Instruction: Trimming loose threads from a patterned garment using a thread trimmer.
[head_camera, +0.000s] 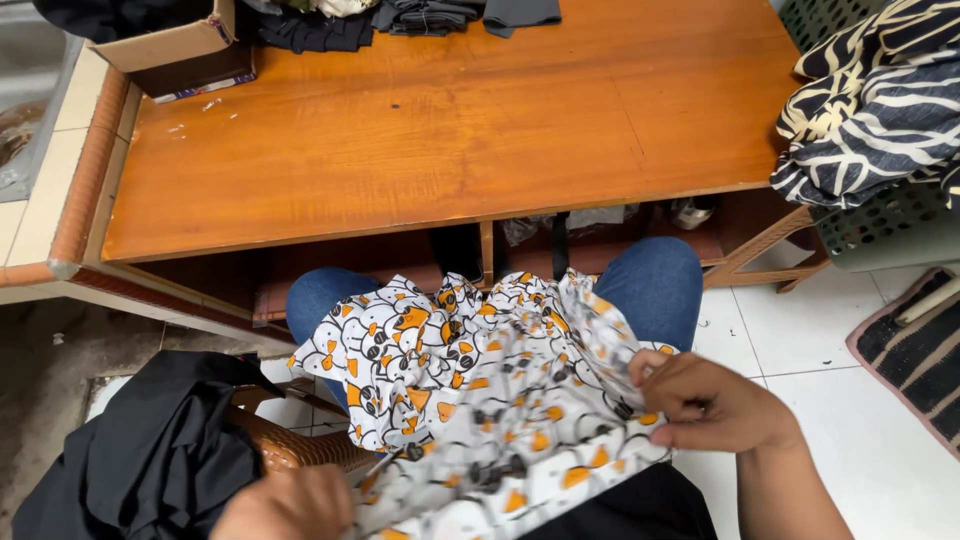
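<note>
The white cloth with orange and black print (470, 390) lies bunched across the person's lap, over the blue jeans (650, 280), at the near edge of the wooden tabletop (450, 130). The right hand (710, 405) is closed in a pinch on the cloth's right edge, fingers curled tight around a fold. The left hand (290, 503), near and to the left, is closed too; a thin dark tool (385, 462), perhaps a seam ripper or small scissors, seems to stick out of it toward the cloth, though blur hides exactly what it is. The likeliest trouble, as I judge it, is the tool's tip catching the cloth itself and tearing it, since the cloth is loose and rumpled, not pulled flat. The tip also points toward the right hand's side, so a slip could nick a finger. The black garment (150, 455) draped over the woven chair arm (290, 445) lies close to the left hand and could snag or slide to the floor.
</note>
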